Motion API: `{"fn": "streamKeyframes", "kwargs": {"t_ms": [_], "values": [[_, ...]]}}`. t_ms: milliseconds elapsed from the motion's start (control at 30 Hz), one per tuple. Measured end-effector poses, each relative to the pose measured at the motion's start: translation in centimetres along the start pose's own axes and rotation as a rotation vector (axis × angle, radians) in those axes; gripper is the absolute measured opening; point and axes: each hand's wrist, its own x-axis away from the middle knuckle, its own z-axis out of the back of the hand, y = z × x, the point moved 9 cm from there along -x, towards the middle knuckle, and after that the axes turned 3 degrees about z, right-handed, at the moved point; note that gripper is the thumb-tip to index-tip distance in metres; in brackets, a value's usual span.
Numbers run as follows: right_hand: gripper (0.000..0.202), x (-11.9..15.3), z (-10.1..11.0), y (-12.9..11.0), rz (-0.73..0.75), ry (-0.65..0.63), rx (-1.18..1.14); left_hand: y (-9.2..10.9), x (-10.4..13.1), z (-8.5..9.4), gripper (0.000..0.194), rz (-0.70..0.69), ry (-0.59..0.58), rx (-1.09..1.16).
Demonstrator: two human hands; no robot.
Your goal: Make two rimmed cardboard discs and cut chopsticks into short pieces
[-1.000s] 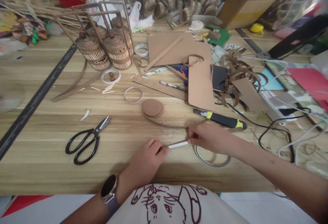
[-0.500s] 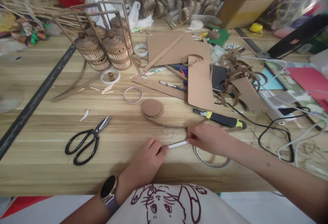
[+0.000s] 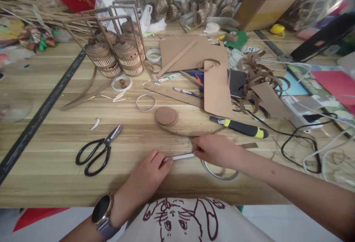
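A narrow brown cardboard strip with white tape (image 3: 183, 157) along it is stretched between my hands, low over the table. My left hand (image 3: 155, 166) pinches its left end between thumb and fingers. At the right end, my right hand (image 3: 212, 149) is closed on the same strip, its fingertips partly hidden. Under my right wrist lies a tape roll (image 3: 222, 178), partly covered. Just beyond my hands, a thin corrugated cardboard strip (image 3: 177, 134) curves past round cardboard discs (image 3: 165, 115). Black-handled scissors (image 3: 101, 149) lie open on the left.
A utility knife (image 3: 241, 128) lies beyond my right forearm. Lidded stick-sided baskets (image 3: 129, 59) with tall handles stand back left. Cardboard sheets (image 3: 217, 90), a pen (image 3: 185, 92) and a ring (image 3: 145, 102) lie mid-table. Curled strips (image 3: 257, 75) and black cables (image 3: 294, 142) are at right.
Both hands have shifted left, keeping hold of the taped strip. The tape roll has moved left with them. The whole view has shifted slightly.
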Motion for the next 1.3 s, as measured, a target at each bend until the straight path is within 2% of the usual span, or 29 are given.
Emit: {"fn": "streamKeyframes", "kwargs": {"t_ms": [167,367,600,933,1167,1300], "values": [[0.022,0.1,0.2,-0.4,-0.007,0.001,0.032,0.9,-0.7,0.2,0.02,-0.014,0.046,-0.056],[0.024,0.3,0.4,-0.6,-0.014,0.002,0.045,3.3,-3.5,-1.0,0.018,-0.128,-0.136,-0.019],[0.025,0.1,0.1,-0.4,-0.007,0.013,0.009,4.0,-5.5,-1.9,0.015,-0.134,-0.171,-0.018],[0.027,1.2,-0.2,1.2,0.1,-0.066,-0.29,3.8,-4.2,-1.8,0.022,-0.146,-0.227,0.048],[0.017,2.1,-2.2,3.6,0.076,-0.1,-0.521,3.6,-3.3,-2.0,0.023,-0.171,-0.185,0.017],[0.017,3.1,-2.2,5.6,0.016,-0.102,-0.543,3.5,-3.1,-1.9,0.023,-0.173,-0.179,0.011]]}}
